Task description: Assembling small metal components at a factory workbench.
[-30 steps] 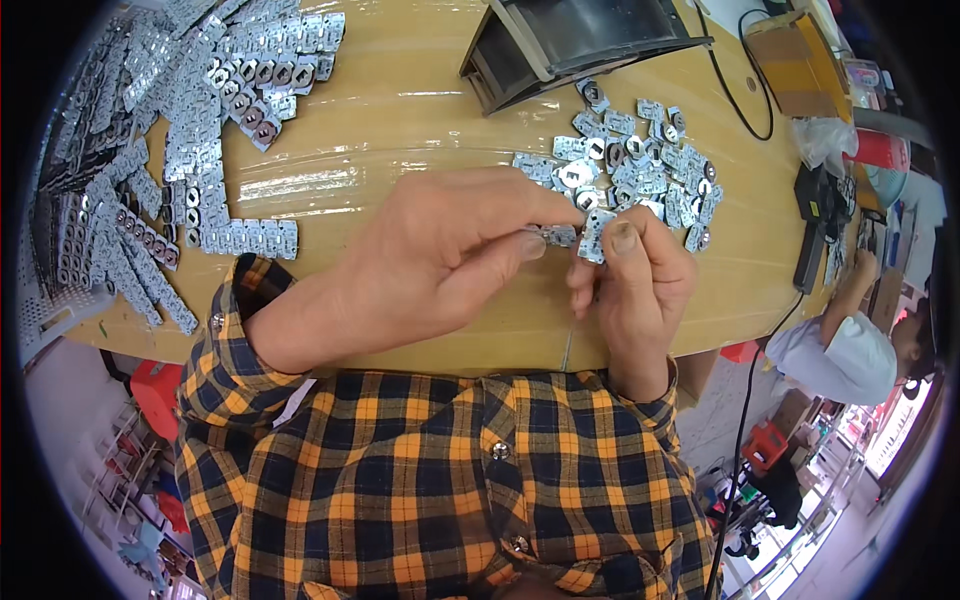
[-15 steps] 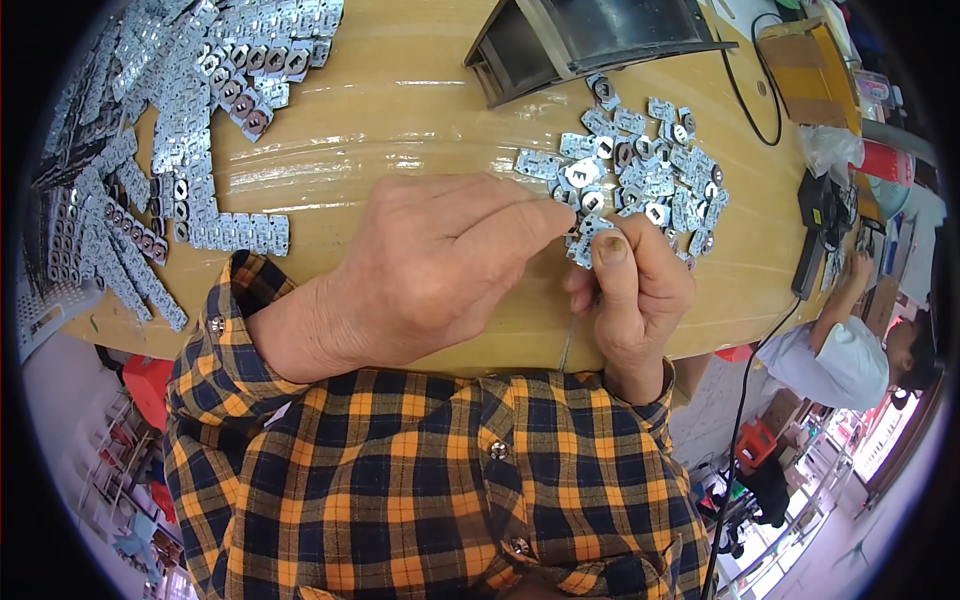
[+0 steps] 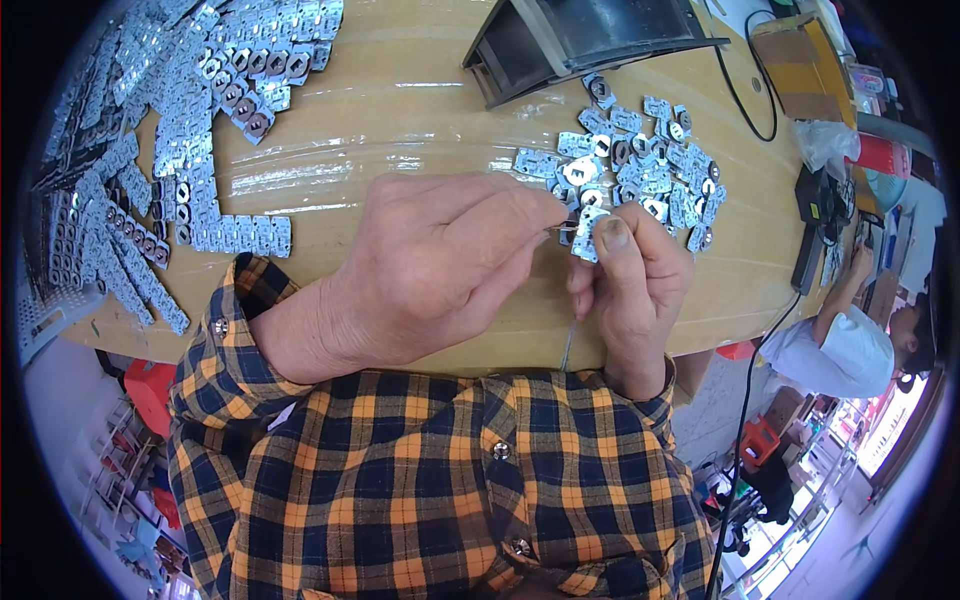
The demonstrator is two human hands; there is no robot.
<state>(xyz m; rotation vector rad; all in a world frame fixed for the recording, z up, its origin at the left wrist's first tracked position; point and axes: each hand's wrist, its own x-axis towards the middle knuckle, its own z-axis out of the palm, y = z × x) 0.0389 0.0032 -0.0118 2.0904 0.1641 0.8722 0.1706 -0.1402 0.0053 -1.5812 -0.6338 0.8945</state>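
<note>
1. Surface [image 3: 370, 130]: spans the upper half and carries all the parts.
2. Strips [image 3: 185, 150]: piled at 10 o'clock, some overlapping, seemingly kept apart from the loose pieces.
3. Black bin [image 3: 620, 35]: at 1 o'clock, just beyond the loose boards.
4. Loose boards [image 3: 655, 180]: heaped at 2 o'clock behind the right hand, presumably for short reach.
5. Left hand [image 3: 425, 270]: near centre, toward 10 o'clock; thumb and forefinger pinch a thin piece, likely for fine control.
6. Right hand [image 3: 645, 265]: between 2 and 3 o'clock, thumb pressing a board against the fingers, apparently to steady it.
7. Board [image 3: 586, 240]: at 2 o'clock, raised, its face exposed.
8. Thin piece [image 3: 562, 228]: bridges fingertips and board; too small to identify.
</note>
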